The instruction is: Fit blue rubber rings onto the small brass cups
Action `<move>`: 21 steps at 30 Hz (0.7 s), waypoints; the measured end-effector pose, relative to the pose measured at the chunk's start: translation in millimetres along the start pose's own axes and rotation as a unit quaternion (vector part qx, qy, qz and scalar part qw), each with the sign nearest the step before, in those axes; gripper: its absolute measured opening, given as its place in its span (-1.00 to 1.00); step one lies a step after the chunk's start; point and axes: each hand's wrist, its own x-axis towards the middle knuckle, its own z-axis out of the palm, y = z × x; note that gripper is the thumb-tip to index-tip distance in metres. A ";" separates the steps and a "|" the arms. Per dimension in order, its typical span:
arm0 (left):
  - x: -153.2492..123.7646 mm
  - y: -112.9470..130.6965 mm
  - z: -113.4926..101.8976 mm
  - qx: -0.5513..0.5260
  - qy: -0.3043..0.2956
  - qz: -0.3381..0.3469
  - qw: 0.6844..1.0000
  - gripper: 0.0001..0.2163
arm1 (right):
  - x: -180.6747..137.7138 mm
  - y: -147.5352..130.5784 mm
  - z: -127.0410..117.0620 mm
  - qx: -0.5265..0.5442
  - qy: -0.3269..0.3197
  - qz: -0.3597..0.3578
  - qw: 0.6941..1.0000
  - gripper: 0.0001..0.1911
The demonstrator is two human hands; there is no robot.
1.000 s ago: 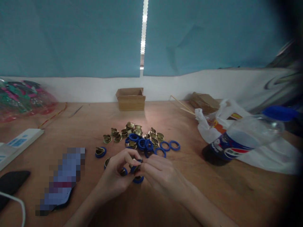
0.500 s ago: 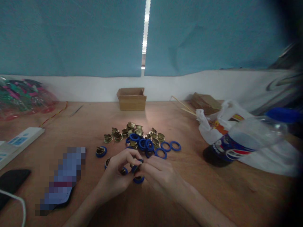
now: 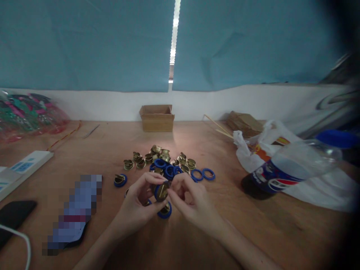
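Between my hands is a round brass-coloured fitting [image 3: 162, 191] with a blue ring round its edge, tilted so its flat face shows. My left hand [image 3: 139, 206] pinches it between thumb and fingers from the left. Thumb and fingertips of my right hand [image 3: 195, 200] close on its right edge. Just below lies another ringed fitting [image 3: 165, 210] on the table, and one more ringed fitting [image 3: 120, 180] lies to the left. Loose brass-coloured fittings [image 3: 140, 162] are heaped beyond my hands, with loose blue rings [image 3: 208, 174] beside them.
A small open cardboard box [image 3: 157, 123] stands at the back of the wooden table. On the right a cola bottle [image 3: 287, 168] leans over a white plastic bag [image 3: 323, 195]. A phone [image 3: 75, 213], a power strip [image 3: 28, 168] and a black object [image 3: 17, 217] with a white cable lie left.
The fitting has turned in my hands and its brass face now shows. My right hand has lifted and changed its grip, its fingers more curled; both hands are slightly higher.
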 end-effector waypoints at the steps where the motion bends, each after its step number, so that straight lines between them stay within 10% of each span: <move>1: -0.5 -0.1 0.6 0.002 -0.004 0.000 1.000 -0.73 | 0.0 -0.2 0.6 -0.003 0.003 0.000 1.000 -0.91; 14: 1.3 4.3 -7.1 0.186 0.032 0.037 0.981 -0.63 | -5.6 4.8 -0.4 -0.113 0.078 -0.027 0.990 -0.82; 21: 7.8 7.7 -28.1 0.450 0.202 0.018 0.870 -0.60 | -2.2 4.7 -5.6 -0.133 0.080 -0.001 0.988 -0.90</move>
